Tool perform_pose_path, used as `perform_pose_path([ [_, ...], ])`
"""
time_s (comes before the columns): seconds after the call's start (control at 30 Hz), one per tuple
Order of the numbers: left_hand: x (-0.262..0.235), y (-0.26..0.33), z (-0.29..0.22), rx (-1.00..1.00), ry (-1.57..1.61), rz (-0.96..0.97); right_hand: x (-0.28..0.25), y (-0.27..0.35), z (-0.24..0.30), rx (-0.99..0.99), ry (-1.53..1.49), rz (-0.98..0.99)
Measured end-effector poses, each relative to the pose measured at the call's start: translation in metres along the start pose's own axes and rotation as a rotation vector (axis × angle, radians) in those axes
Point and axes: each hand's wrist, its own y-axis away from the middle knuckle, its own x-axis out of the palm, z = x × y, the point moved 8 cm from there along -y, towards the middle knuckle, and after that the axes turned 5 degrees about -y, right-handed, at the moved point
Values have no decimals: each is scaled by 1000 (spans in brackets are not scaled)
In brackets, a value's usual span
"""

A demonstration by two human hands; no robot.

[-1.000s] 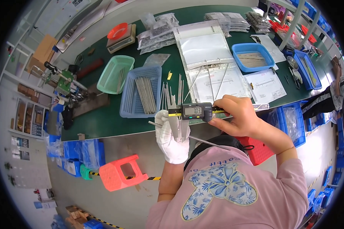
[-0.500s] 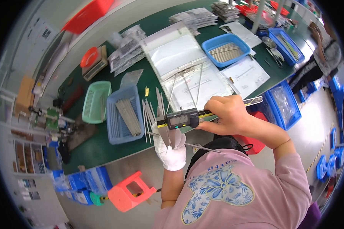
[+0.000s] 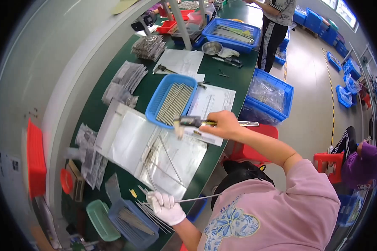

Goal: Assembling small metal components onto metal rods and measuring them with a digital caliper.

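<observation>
My left hand (image 3: 166, 208), in a white glove, is closed around a thin metal rod (image 3: 199, 198) that points right toward my body. It is over the near edge of the green table, beside several loose rods (image 3: 155, 216). My bare right hand (image 3: 223, 124) grips a digital caliper (image 3: 190, 121), held above the table and apart from the rod. The caliper's jaws are blurred. Below lies an open folder (image 3: 127, 140) with clear sleeves, and a few thin rods (image 3: 170, 159) rest across it. Past the caliper stands a light blue basket (image 3: 151, 109) full of rods.
A blue-grey basket (image 3: 148, 242) with rods and a green basket (image 3: 97, 221) stand at the lower left. Drawing sheets (image 3: 217, 100) lie by the right table edge. Bagged parts (image 3: 123, 81) line the back. A red stool (image 3: 259, 142) is beside the table; a person (image 3: 272, 29) stands beyond.
My view has swung to the right. The caliper, earlier at the rod in my left hand, has moved away with my right hand toward the light blue basket. My left hand keeps the rod.
</observation>
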Motion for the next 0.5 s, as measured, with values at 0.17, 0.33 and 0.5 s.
perform_pose_path([
  [0.17, -14, -11, -25, 132, -163, -134, -33, -83, -168, 446, 103, -249],
  [0.33, -14, 16, -38, 203, -228, -492, 0, -182, -257, 596, 105, -305],
  [0.5, -13, 41, -54, 435, -378, -712, 56, -260, -283, 519, 215, -300],
])
